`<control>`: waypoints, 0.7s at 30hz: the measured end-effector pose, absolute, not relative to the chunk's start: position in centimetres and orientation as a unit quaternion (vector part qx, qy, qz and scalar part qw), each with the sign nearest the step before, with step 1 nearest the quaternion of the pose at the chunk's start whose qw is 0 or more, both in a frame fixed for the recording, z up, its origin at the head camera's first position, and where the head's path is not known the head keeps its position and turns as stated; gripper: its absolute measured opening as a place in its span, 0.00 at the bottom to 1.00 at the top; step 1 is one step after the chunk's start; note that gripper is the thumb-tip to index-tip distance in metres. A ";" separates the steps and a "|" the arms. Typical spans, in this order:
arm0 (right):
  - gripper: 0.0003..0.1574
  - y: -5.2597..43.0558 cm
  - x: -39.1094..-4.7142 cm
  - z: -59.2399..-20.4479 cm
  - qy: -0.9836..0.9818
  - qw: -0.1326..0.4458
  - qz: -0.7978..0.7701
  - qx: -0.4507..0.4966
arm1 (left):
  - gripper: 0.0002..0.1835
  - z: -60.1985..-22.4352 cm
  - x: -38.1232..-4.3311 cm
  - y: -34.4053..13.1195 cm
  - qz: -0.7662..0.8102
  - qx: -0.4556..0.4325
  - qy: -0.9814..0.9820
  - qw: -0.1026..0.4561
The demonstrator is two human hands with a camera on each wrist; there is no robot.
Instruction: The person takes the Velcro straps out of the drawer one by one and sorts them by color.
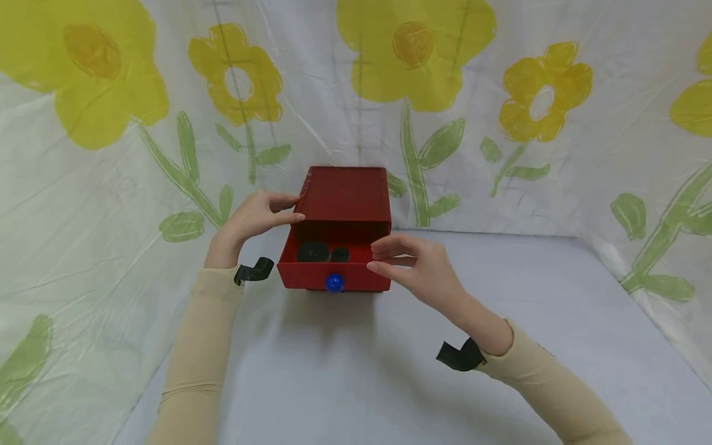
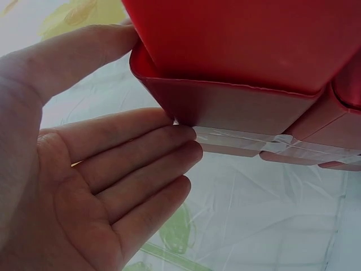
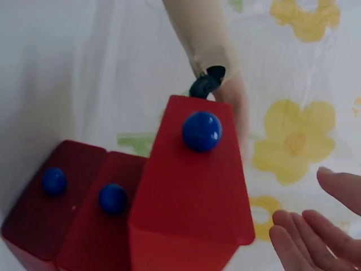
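Observation:
A small red drawer cabinet stands on the table, its top drawer pulled out. In that drawer lie two dark round discs, a larger disc and a smaller disc, each with a small centre mark. A blue knob sits on the drawer front. My left hand is at the cabinet's left side, fingers nearly straight, thumb and fingertips touching it. My right hand is by the drawer's right front corner, fingers loosely bent and holding nothing; the right wrist view shows it apart from the drawer.
Two lower drawers with blue knobs, a middle drawer and a bottom drawer, are closed. Clear tape runs along the cabinet's side. A white sheet with painted yellow flowers hangs behind the white table.

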State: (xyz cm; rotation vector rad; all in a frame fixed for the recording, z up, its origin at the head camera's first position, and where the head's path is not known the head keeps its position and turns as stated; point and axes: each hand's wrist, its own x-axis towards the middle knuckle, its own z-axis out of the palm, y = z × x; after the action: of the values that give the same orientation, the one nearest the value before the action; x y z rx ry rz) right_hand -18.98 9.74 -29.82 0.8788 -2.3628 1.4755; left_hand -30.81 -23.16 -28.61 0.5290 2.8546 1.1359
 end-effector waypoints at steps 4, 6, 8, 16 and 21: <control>0.17 10.0 -20.0 -28.6 -0.808 0.087 0.495 0.308 | 0.37 -28.6 -30.9 -23.2 0.365 0.167 0.916 0.014; 0.18 10.1 -20.5 -28.0 -0.813 0.075 0.485 0.313 | 0.38 -28.6 -30.9 -23.2 0.362 0.166 0.917 0.014; 0.18 10.1 -21.0 -27.5 -0.821 0.064 0.470 0.318 | 0.38 -28.6 -30.9 -23.2 0.360 0.165 0.918 0.013; 0.21 9.8 -23.3 -26.4 -0.861 0.018 0.394 0.321 | 0.38 -28.7 -30.9 -23.3 0.361 0.166 0.918 0.011; 0.24 9.1 -25.0 -26.5 -0.878 -0.017 0.365 0.310 | 0.38 -28.7 -30.9 -23.3 0.358 0.166 0.919 0.012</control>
State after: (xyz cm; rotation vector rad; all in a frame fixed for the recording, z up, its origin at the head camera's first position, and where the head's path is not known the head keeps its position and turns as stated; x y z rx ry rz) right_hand -25.02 9.06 -26.49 0.9846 -2.7880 1.1597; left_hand -30.93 -23.27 -28.66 0.5189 2.8646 1.1175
